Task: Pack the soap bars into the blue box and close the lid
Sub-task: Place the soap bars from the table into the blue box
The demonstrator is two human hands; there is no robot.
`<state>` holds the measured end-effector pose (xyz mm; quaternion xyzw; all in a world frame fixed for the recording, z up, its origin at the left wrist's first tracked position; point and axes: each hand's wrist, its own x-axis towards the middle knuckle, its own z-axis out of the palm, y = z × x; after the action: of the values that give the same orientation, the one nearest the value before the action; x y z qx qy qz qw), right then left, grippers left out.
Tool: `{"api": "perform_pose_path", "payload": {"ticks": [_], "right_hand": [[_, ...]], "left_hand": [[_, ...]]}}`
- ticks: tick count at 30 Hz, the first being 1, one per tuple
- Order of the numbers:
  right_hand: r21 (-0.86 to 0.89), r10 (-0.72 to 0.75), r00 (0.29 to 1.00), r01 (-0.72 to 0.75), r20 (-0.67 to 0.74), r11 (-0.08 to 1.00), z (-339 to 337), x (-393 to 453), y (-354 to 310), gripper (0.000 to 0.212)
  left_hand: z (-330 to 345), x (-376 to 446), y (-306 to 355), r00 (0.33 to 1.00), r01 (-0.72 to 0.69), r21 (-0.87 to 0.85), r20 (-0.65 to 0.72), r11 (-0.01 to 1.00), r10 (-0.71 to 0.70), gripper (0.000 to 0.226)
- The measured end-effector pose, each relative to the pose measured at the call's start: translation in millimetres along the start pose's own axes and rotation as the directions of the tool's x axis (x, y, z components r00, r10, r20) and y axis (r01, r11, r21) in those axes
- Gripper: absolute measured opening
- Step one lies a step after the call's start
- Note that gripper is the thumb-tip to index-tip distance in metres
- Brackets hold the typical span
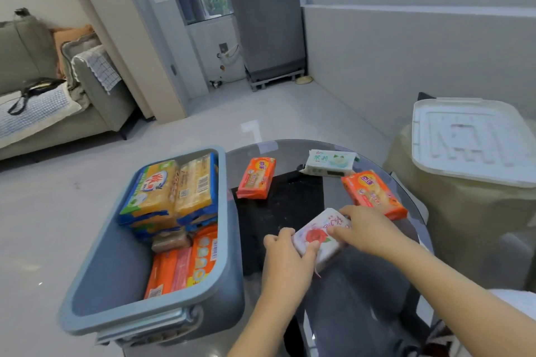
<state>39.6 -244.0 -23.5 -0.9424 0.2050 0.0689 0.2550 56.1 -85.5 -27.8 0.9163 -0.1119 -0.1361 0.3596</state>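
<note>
Right now both hands are on the same thing: the white soap bar with the red rose (317,236), lying on the glass table (293,151) at about 5 o'clock from the table's middle. The left hand (285,258) has its fingers curled round the near-left end of the bar, thumb on top; the right hand (365,230) lays its fingers over the far-right end. Both look closed on the wrapper, though whether the bar has left the glass I cannot tell.

To do this step well, I would let one hand take the load. The blue box (223,211) stands open just beside the table at 9 o'clock, so the left hand is the nearer carrier (the right would have to cross over). Pinch the bar by its long sides, not by the loose wrapper seam, which looks slippery and may tear.

Inside the box, yellow soap packs (174,185) fill the far end and orange packs (185,261) with a small brown bar (171,240) lie in the middle; bare floor shows along the left wall and near end. Lay the rose bar flat there so the stack stays below the rim.

Three bars are left on the table: an orange one (256,178) at 11 o'clock, a white-green one (330,162) at 1 o'clock, and another orange one (374,194) at 3 o'clock. The white lid (475,139) rests well apart, off to the right.
</note>
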Motion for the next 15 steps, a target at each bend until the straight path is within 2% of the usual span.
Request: {"api": "perform_pose_path", "payload": {"ticks": [5,10,15], "right_hand": [[0.097,0.032,0.999,-0.028,-0.032,0.995,3.5,3.6,-1.4,0.046],[0.318,0.063,0.989,-0.016,-0.135,0.948,-3.5,5.6,0.5,0.05],[0.554,0.111,0.949,0.076,-0.296,0.829,-30.5,27.2,-1.5,0.038]], "left_hand": [[9.2,4.9,-2.7,0.997,0.052,-0.228,-0.052,0.972,-0.065,0.047],[14.4,18.6,8.7,0.982,0.006,-0.401,-0.172,0.916,-0.082,0.049],[12.0,55.4,45.1,0.962,-0.117,-0.654,-0.263,0.748,-0.079,0.041]]}}
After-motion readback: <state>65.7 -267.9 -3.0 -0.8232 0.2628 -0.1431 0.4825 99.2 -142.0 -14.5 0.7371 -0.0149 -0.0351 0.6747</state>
